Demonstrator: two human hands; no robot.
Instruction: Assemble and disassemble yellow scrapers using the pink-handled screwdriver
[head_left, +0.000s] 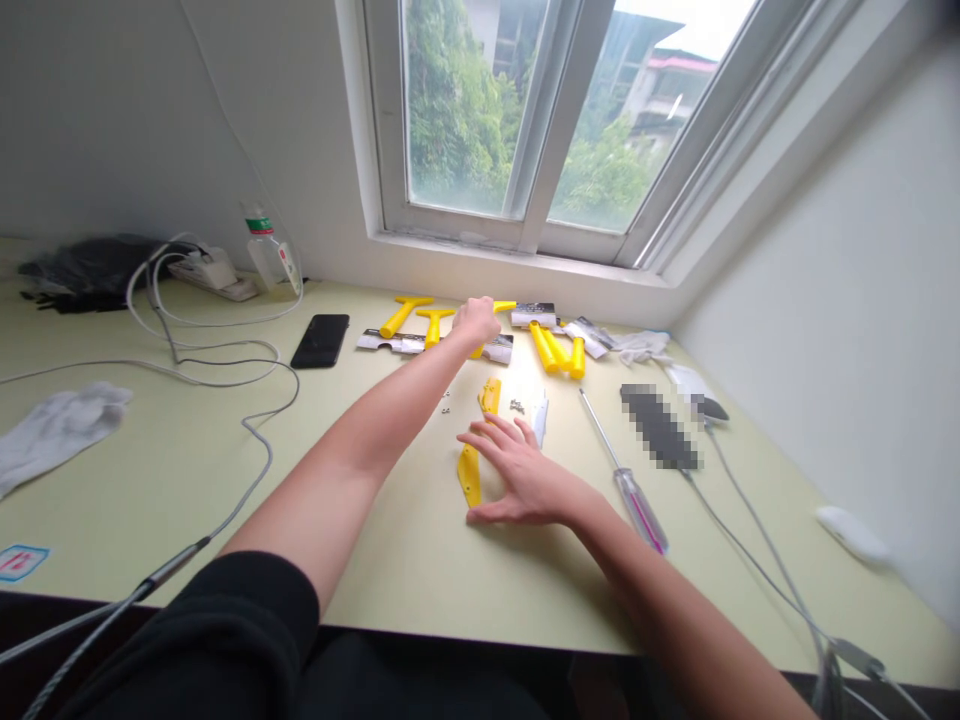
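Stretched out to the back of the table, my left hand (478, 320) is closed around a yellow T-shaped handle (504, 306), mostly hidden by the fingers. My right hand (521, 472) is open, thumb and fingers spread beside a flat yellow plate with holes (469, 476); the thumb is at its near end, and I cannot tell whether it presses on it. Just beyond the fingertips lies a second yellow piece (491, 394). Small screws (517, 406) lie to its right and a few tiny metal parts (445, 410) to its left. A whitish blade-like piece (541, 418) is partly behind the right hand.
More yellow handles (405, 314) and printed cards (532, 314) lie below the window. A screwdriver (637, 505) rests right of my right hand. A phone (321, 341), a bottle (271, 255), looping cables (259, 430) and a white glove (64, 430) are on the left.
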